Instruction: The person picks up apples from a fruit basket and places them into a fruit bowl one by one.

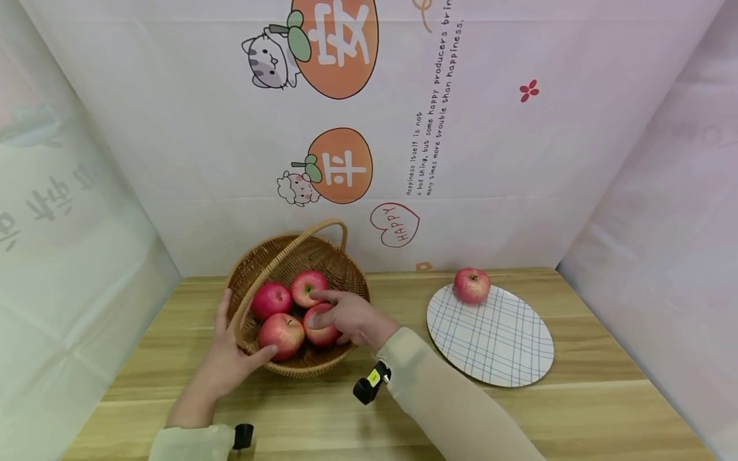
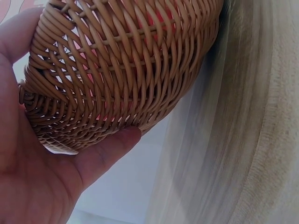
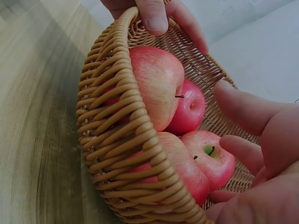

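Note:
A round wicker basket (image 1: 308, 370) with an arched handle holds several red apples (image 1: 280, 335). My left hand (image 1: 227, 358) grips the basket's left rim where the handle meets it; in the right wrist view its thumb (image 3: 157, 23) hooks over the edge. My right hand (image 1: 352, 317) is inside the right part of the basket, over the two right-hand apples. Its fingers (image 3: 243, 151) are spread and loosely bent, with one fingertip right at an apple (image 3: 212, 161) with a green stem hollow. Another apple (image 1: 323, 326) is partly covered by this hand.
To the right lies an oval white plate (image 1: 490, 336) with a blue grid pattern. One apple (image 1: 472, 285) sits at its far edge. The wooden table (image 1: 599, 410) ends at a printed cloth backdrop (image 1: 490, 192), with cloth walls on both sides.

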The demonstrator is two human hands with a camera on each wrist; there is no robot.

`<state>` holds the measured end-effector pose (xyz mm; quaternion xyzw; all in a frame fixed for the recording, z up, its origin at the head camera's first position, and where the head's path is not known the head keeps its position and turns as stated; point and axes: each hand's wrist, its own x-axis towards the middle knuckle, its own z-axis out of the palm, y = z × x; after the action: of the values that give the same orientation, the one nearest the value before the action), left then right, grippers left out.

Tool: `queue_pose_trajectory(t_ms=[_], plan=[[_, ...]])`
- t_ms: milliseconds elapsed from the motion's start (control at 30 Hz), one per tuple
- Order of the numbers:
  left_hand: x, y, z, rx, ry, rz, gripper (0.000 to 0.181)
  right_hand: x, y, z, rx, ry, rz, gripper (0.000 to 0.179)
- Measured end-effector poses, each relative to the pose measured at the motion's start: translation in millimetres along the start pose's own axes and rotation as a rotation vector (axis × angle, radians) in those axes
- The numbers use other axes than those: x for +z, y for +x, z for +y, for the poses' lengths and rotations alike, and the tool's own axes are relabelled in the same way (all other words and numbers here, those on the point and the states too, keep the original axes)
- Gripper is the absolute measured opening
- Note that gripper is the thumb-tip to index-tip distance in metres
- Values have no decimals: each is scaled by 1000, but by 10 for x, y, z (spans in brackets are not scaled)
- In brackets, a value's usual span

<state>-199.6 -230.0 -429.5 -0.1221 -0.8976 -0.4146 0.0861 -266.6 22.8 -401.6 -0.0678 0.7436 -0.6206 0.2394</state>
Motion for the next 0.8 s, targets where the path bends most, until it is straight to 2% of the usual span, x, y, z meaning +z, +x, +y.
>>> queue_pose_trajectory(t_ms=[100,367,600,700,800], plan=[[3,5,-2,0,1,7,111,11,14,20,16,-31,9,58],[17,6,11,21,52,3,99,55,52,77,25,-71,37,64],[19,1,8,45,47,13,97,152,73,116,8,-136,70,67],[19,0,-3,52,50,12,96,184,63,112,-19,-197,100,68],[17,5,-10,46,43,7,97,199,73,117,-69,-303,123,71]])
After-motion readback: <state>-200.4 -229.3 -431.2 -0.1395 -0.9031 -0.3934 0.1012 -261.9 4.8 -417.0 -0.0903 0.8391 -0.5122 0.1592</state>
